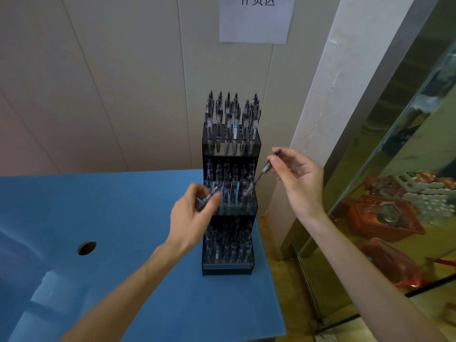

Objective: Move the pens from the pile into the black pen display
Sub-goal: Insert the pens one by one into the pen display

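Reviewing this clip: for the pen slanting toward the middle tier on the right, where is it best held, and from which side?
Best by its upper end, from the right and above, as the right hand pinches it now. The slanted pen points tip-down toward the middle tier of the black pen display, where standing pens crowd its left, so only the top end stays free. The left hand holds another pen.

One camera only, on person's head. Looks forward and down from above black pen display (pixel 228 201), quite near it. Display sits in middle of picture, on blue table (pixel 123 218) that spreads left of it and toward camera. Wall with paper sign (pixel 256 19) rises behind display. Shiny glass panel (pixel 394 169) shows right of display. Wide lens bends straight lines near edges.
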{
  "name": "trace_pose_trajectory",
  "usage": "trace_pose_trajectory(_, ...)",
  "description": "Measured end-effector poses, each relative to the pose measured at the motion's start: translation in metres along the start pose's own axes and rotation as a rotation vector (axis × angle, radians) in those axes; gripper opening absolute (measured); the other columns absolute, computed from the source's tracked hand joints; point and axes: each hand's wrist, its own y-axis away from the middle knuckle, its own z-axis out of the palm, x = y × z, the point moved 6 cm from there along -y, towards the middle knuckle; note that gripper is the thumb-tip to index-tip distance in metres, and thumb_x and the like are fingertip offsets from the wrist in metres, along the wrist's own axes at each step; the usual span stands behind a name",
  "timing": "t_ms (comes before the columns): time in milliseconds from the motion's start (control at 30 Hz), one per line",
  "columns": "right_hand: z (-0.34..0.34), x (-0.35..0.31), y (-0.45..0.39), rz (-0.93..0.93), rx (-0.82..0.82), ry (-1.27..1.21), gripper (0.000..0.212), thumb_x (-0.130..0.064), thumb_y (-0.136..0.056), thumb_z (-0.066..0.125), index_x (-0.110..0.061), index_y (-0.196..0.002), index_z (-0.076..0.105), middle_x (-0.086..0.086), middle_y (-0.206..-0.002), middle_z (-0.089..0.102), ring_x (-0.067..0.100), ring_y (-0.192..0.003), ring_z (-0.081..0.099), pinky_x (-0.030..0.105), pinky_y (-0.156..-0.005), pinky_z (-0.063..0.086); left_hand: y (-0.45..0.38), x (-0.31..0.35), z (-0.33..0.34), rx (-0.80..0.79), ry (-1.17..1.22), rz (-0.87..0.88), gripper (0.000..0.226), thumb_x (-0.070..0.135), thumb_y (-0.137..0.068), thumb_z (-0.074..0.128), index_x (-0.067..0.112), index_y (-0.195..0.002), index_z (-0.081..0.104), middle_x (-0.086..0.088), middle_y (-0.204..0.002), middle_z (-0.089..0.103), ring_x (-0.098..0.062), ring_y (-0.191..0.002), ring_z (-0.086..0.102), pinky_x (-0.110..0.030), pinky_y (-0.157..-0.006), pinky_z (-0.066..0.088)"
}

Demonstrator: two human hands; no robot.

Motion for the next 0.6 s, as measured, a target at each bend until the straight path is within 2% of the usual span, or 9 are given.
trace_pose_trajectory(100,0.007,-0.016,-0.025,-0.082,0.003,-0.040,0.020,-0.008,-0.095,0.069,-0.006,-0.115,0.071,0.015,-0.102,0.073,0.029,-0.092,0.069,0.026,-0.078,0.057,-0.013,0.024,-0.006,0.012,0.269,0.011,0.024,0.042,-0.100,0.049,0.022,-0.086,0.051,0.001,-0.070,0.050,-0.015,-0.062,0.038,-0.039,-0.059,0.035)
trace_pose_trajectory(200,0.013,-0.024,-0.050,-0.145,0.053,-0.049,0.019,-0.010,-0.095,0.069,-0.008,-0.114,0.071,0.017,-0.102,0.072,0.033,-0.092,0.068,0.026,-0.075,0.057,-0.024,0.043,-0.015,0.075,0.330,0.077,0.016,0.025,-0.107,0.049,0.018,-0.093,0.056,-0.012,-0.078,0.054,-0.018,-0.066,0.042,-0.041,-0.057,0.036)
trace_pose_trajectory(300,0.023,-0.018,-0.065,-0.161,0.058,0.035,0.022,-0.014,-0.095,0.070,-0.005,-0.115,0.072,0.012,-0.100,0.074,0.029,-0.090,0.070,0.031,-0.077,0.059,-0.040,0.056,-0.018,0.080,0.335,0.150,0.016,0.024,-0.106,0.052,0.022,-0.115,0.065,0.002,-0.095,0.064,-0.014,-0.081,0.056,-0.028,-0.067,0.047)
trace_pose_trajectory(400,0.032,-0.005,-0.068,-0.159,-0.002,0.227,0.022,-0.015,-0.094,0.071,-0.006,-0.115,0.073,0.001,-0.097,0.076,0.014,-0.083,0.071,0.024,-0.074,0.058,-0.057,0.068,-0.018,0.039,0.284,0.225,0.022,0.023,-0.104,0.057,0.024,-0.123,0.068,0.001,-0.113,0.065,-0.014,-0.099,0.064,-0.032,-0.087,0.052)
trace_pose_trajectory(467,0.035,0.003,-0.065,-0.156,-0.034,0.317,0.021,-0.016,-0.094,0.072,-0.009,-0.114,0.074,-0.005,-0.096,0.075,0.008,-0.080,0.070,0.022,-0.073,0.057,-0.067,0.076,-0.019,0.044,0.268,0.256,0.022,0.022,-0.101,0.062,0.020,-0.122,0.070,0.002,-0.109,0.068,-0.015,-0.096,0.066,-0.035,-0.086,0.054)
trace_pose_trajectory(533,0.038,0.010,-0.061,-0.181,-0.068,0.419,0.021,-0.019,-0.094,0.071,-0.012,-0.113,0.075,-0.006,-0.096,0.076,0.004,-0.079,0.069,0.019,-0.071,0.057,-0.072,0.081,-0.020,0.048,0.290,0.265,0.020,0.022,-0.099,0.066,0.019,-0.118,0.071,0.003,-0.100,0.071,-0.012,-0.086,0.066,-0.034,-0.078,0.054)
trace_pose_trajectory(600,0.041,0.017,-0.056,-0.218,-0.127,0.514,0.020,-0.020,-0.094,0.072,-0.012,-0.111,0.076,-0.006,-0.096,0.076,-0.002,-0.078,0.067,0.013,-0.068,0.054,-0.076,0.086,-0.021,0.040,0.299,0.272,0.017,0.020,-0.097,0.070,0.019,-0.113,0.072,0.004,-0.097,0.073,-0.012,-0.087,0.068,-0.033,-0.080,0.056)
